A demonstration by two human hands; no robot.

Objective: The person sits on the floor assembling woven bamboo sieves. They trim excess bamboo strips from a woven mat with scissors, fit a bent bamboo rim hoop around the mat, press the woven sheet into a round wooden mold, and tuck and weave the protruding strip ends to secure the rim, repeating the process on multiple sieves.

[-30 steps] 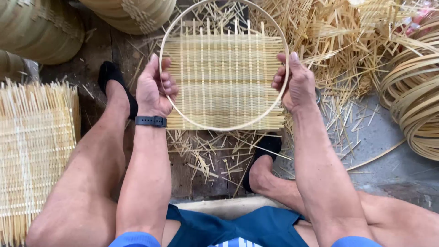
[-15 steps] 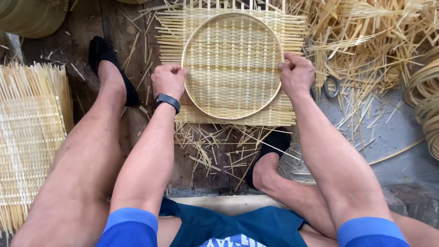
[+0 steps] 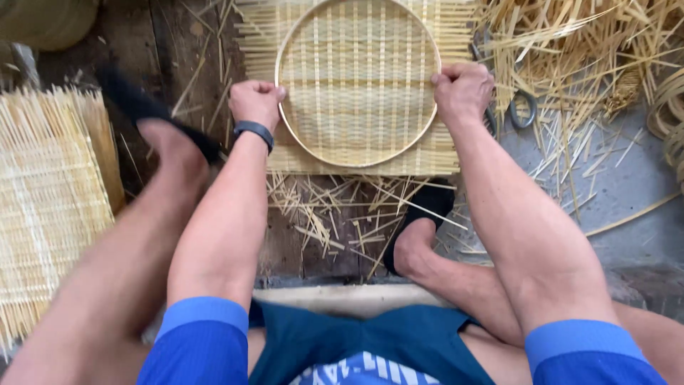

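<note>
Left hand [image 3: 256,102] and right hand [image 3: 463,91] clench opposite edges of thin round bamboo hoop [image 3: 358,82], pinning it onto square woven bamboo mat [image 3: 356,153] between them.

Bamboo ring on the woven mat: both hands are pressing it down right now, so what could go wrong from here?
1. The ring is held only at its two sides by the left hand and right hand; it could spring or slide off centre on the woven mat.
2. Stiff strip ends stick out around the mat's edge and could jab fingers.
3. Scissors lie right beside the right hand among loose bamboo strips, easy to knock.
</note>
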